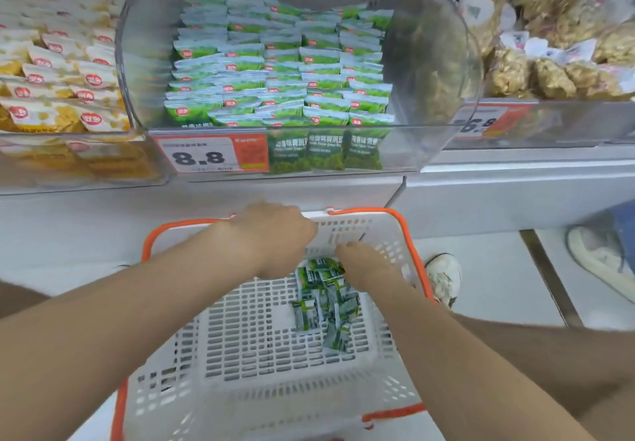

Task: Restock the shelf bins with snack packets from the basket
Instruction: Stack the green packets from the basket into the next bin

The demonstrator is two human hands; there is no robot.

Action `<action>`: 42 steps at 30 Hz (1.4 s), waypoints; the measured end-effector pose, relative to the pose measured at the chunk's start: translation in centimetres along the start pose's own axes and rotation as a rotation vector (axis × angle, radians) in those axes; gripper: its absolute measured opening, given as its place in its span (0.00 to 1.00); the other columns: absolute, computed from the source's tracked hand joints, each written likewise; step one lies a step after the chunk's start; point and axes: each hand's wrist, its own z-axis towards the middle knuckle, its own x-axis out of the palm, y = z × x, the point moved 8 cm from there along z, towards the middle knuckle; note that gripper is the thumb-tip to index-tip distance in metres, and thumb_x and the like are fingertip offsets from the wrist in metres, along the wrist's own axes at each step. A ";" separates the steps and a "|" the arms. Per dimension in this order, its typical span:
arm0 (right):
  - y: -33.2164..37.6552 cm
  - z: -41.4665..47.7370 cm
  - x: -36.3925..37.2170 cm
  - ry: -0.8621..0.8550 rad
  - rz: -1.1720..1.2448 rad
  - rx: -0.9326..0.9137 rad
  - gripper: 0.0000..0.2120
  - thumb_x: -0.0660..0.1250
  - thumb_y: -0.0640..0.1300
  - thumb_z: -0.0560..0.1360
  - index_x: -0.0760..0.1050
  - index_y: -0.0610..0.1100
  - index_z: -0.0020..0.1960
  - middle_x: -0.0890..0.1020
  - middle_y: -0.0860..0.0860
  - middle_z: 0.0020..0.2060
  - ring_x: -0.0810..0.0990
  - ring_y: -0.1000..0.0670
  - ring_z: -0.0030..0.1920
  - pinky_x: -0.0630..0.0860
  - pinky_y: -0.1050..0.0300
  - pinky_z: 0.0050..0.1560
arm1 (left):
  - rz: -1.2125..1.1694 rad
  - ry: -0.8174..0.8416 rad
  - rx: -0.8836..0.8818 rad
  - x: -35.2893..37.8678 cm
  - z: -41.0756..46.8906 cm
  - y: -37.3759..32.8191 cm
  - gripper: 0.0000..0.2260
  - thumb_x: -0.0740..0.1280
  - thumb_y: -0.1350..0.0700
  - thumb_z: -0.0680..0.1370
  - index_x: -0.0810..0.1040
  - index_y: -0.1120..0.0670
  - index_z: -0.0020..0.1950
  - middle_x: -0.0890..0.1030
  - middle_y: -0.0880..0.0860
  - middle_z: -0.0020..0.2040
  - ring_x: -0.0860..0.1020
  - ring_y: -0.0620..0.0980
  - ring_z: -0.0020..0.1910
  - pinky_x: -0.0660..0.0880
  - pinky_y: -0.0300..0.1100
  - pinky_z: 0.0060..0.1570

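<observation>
Hands are held close together in the far end of the basket (240, 348), backs up. The left hand (271, 238) is bent down over the green packets (326, 303), and the right hand (369, 267) is set just beside it on the same heap. The fingers of both are hidden, so a grip cannot be told. The heap is kept to the basket's far right part. Above, a clear bin (443, 80) is filled with stacked rows (281, 62) of like green packs, with a tag (211, 153) marked 8.8 on its front. Yellow packs (62, 73) are held in the bin at left, brown snacks (549, 45) in the bin at right.
</observation>
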 end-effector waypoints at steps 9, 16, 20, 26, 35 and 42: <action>-2.1 1.8 4.5 0.081 -0.129 -0.039 0.25 0.69 0.29 0.75 0.71 0.39 0.71 0.76 0.40 0.65 0.75 0.39 0.66 0.75 0.45 0.62 | 0.045 0.029 0.011 1.1 0.9 0.8 0.11 0.57 0.51 0.85 0.74 0.49 0.64 0.80 0.54 0.53 0.80 0.58 0.48 0.79 0.55 0.54; -1.1 1.0 6.6 0.126 -0.096 -0.003 0.36 0.68 0.25 0.72 0.59 0.42 0.74 0.74 0.38 0.62 0.79 0.36 0.58 0.77 0.44 0.48 | -0.002 0.025 0.021 1.2 0.3 0.1 0.12 0.56 0.51 0.85 0.75 0.49 0.65 0.80 0.54 0.57 0.80 0.58 0.51 0.80 0.54 0.52; -1.0 1.1 7.9 0.198 -0.065 0.033 0.31 0.67 0.28 0.75 0.64 0.42 0.74 0.79 0.42 0.59 0.82 0.39 0.55 0.78 0.47 0.47 | -0.022 0.046 0.012 1.7 0.0 0.3 0.12 0.56 0.52 0.84 0.76 0.49 0.64 0.80 0.54 0.57 0.80 0.58 0.52 0.80 0.54 0.52; -1.0 1.1 4.8 0.073 0.249 0.073 0.10 0.68 0.43 0.80 0.74 0.41 0.58 0.80 0.42 0.53 0.81 0.40 0.52 0.74 0.51 0.44 | 0.009 0.016 0.007 1.3 -0.3 0.5 0.11 0.57 0.54 0.84 0.75 0.50 0.64 0.79 0.55 0.57 0.80 0.59 0.50 0.79 0.55 0.52; 4.3 -4.3 -9.3 -0.005 1.027 -0.091 0.07 0.71 0.42 0.78 0.83 0.38 0.49 0.80 0.49 0.35 0.76 0.55 0.26 0.73 0.63 0.30 | -0.159 -0.109 -0.093 -2.3 -3.3 2.4 0.17 0.70 0.48 0.81 0.74 0.48 0.68 0.76 0.53 0.62 0.78 0.57 0.60 0.78 0.51 0.52; 7.3 -11.7 -18.2 0.012 1.042 -0.084 0.09 0.66 0.44 0.78 0.80 0.40 0.54 0.78 0.46 0.37 0.76 0.50 0.25 0.71 0.58 0.30 | -0.425 -0.146 -0.049 -5.2 -7.6 2.5 0.28 0.78 0.31 0.66 0.79 0.47 0.57 0.83 0.44 0.48 0.77 0.44 0.51 0.70 0.36 0.41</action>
